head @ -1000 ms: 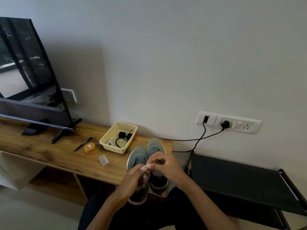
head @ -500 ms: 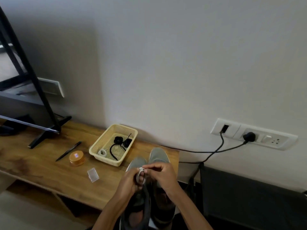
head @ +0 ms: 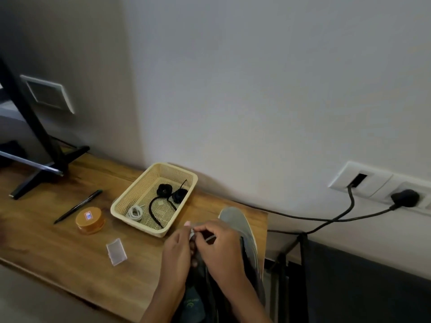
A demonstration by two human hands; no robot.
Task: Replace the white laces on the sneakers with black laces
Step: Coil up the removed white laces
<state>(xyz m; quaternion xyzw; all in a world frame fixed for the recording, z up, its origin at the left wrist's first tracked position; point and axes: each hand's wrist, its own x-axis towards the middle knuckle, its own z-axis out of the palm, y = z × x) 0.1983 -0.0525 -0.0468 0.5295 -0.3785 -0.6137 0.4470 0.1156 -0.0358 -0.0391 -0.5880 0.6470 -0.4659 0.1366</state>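
Note:
Two grey sneakers (head: pixel 242 231) stand side by side at the right end of the wooden table (head: pixel 58 248), toes toward the wall. My left hand (head: pixel 177 250) and my right hand (head: pixel 221 243) meet above the left shoe and pinch a small bundle of white lace (head: pixel 192 234) between their fingertips. A short white strand sticks out under my right fingers. A cream basket (head: pixel 184 180) behind the hands holds coiled black laces (head: pixel 168 194) and a rolled white lace (head: pixel 135 212). The left shoe is mostly hidden by my hands.
A pen (head: pixel 78 206), an orange round tin (head: pixel 89 220) and a small clear plastic box (head: pixel 116 251) lie left of the basket. A TV stand leg (head: pixel 46 166) is at far left. Black cables (head: pixel 326 220) run from wall sockets (head: pixel 377 185) down to a dark rack (head: pixel 363 283) on the right.
The view has tilted down and right, so the basket and table look nearer. Both hands stay together over the left shoe, still working the white lace bundle.

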